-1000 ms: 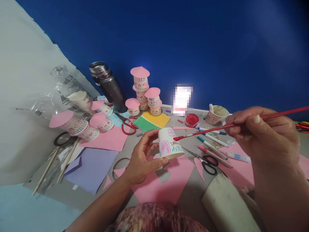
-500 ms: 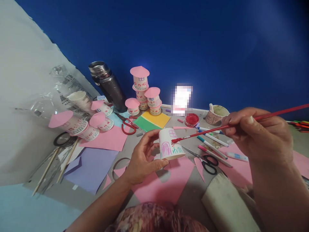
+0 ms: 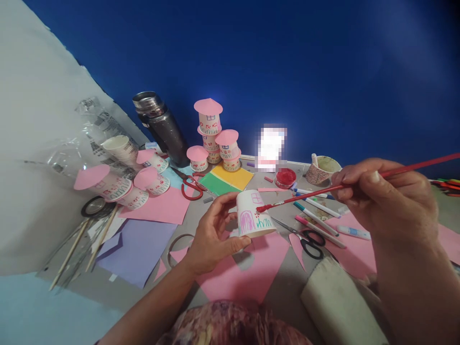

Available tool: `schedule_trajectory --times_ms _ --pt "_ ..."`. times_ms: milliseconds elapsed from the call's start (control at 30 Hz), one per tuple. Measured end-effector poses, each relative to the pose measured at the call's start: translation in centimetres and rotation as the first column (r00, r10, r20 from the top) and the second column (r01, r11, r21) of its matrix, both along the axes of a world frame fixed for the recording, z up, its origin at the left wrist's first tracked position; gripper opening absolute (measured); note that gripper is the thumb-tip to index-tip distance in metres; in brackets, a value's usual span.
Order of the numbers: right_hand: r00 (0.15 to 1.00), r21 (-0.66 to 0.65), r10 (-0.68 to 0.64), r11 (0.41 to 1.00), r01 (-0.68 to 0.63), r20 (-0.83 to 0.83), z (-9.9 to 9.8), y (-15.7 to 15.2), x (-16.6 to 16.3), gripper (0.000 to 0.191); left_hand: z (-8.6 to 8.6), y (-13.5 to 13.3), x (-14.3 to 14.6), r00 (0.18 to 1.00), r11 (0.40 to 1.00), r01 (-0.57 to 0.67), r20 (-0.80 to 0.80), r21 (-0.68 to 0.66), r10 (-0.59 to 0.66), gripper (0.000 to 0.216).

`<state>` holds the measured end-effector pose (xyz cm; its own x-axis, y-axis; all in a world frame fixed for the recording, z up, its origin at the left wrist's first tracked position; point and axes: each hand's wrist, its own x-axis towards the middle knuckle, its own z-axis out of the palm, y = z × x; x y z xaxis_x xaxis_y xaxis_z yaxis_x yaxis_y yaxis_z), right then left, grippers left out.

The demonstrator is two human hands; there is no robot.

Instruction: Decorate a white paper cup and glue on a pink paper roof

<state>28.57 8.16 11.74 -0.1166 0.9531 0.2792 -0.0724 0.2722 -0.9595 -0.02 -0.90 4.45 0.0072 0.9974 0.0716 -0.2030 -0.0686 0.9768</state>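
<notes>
My left hand (image 3: pixel 212 235) is closed around a small white paper cup (image 3: pixel 253 215), held upside down and tilted, with a pink door, green grass and a pink window drawn on it. My right hand (image 3: pixel 386 199) pinches a thin red paintbrush (image 3: pixel 325 190). The brush's red-loaded tip touches the cup's side just below the window. A small pot of red paint (image 3: pixel 285 178) stands open behind the cup.
Several finished cup houses with pink roofs stand stacked at the back (image 3: pixel 211 132) and lie at the left (image 3: pixel 108 184). A steel flask (image 3: pixel 161 127), red scissors (image 3: pixel 190 187), black scissors (image 3: pixel 305 237), felt pens (image 3: pixel 316 218), pink paper (image 3: pixel 247 268), purple paper (image 3: pixel 136 249) and a white roll (image 3: pixel 338 302) surround my hands.
The brush tip has moved slightly left and down onto the cup's side and a small red mark shows there. My left hand holds the cup almost still.
</notes>
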Motion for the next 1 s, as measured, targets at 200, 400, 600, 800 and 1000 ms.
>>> schedule_trajectory --times_ms 200,400,600,800,1000 --pt "1.000 0.004 0.024 1.000 -0.024 0.018 -0.2 0.1 -0.1 0.016 0.0 0.0 0.0 1.000 1.000 0.014 0.006 -0.008 -0.014 0.075" --pt "1.000 0.007 0.013 1.000 -0.013 -0.009 -0.2 0.1 0.0 0.016 -0.1 0.0 -0.1 1.000 1.000 0.013 -0.003 0.015 -0.013 0.073" --pt "0.999 0.017 -0.030 0.999 0.031 -0.045 0.0 0.2 0.0 0.018 0.1 0.0 0.0 0.999 0.999 0.033 -0.005 0.044 -0.033 0.073" --pt "0.986 0.009 -0.141 0.990 0.142 -0.093 0.1 0.3 -0.4 0.021 -0.6 -0.1 -0.1 0.994 0.996 0.012 -0.109 0.083 -0.003 0.077" --pt "0.959 0.078 -0.267 0.958 0.274 -0.094 0.0 0.0 -1.1 0.018 -1.2 -0.1 -0.2 0.981 0.993 -0.013 -0.193 0.119 0.036 0.081"
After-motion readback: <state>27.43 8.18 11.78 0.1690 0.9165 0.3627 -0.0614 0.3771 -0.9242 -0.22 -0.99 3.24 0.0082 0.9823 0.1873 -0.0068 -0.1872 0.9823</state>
